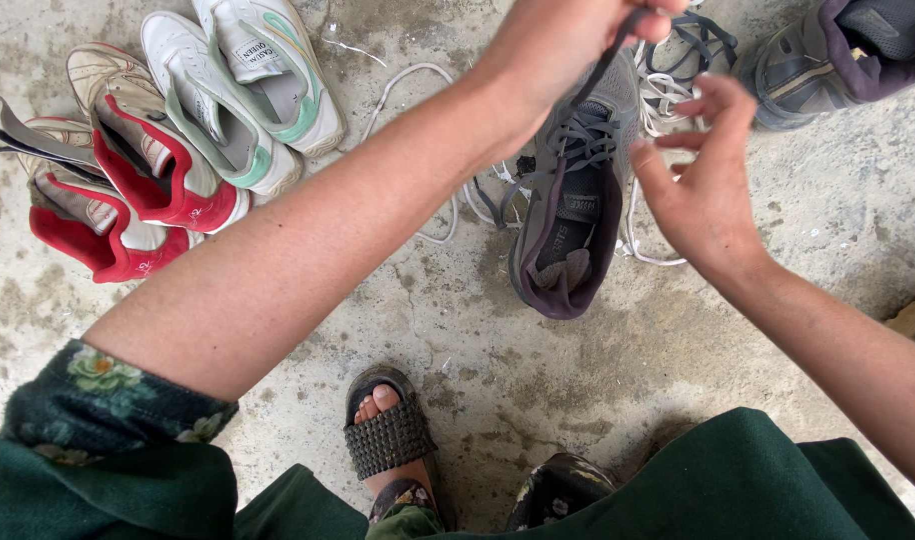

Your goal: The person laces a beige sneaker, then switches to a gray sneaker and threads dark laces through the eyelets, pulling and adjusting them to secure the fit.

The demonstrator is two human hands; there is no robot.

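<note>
L hand (568,40) pinches the grey lace (600,75) taut above the grey shoe (568,215), R hand (703,170) half-open w/ nothing held; a hard tug could jerk the lace out of its eyelets.

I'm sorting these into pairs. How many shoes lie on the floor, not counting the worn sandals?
6: two red-and-white far left, two white-and-green beside them, one grey under the left hand, one grey top right, cut off. Others may lie out of view.

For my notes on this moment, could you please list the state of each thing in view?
Left hand: shut, pinching the grey lace.
Right hand: open, fingers spread, holding nothing.
Grey lace: pulled taut upward.
Grey shoe: upright on the floor, partly laced.
White laces: loose on the floor.
Red-and-white shoes: unlaced, tongues open.
Green-and-white shoes: unlaced.
</note>
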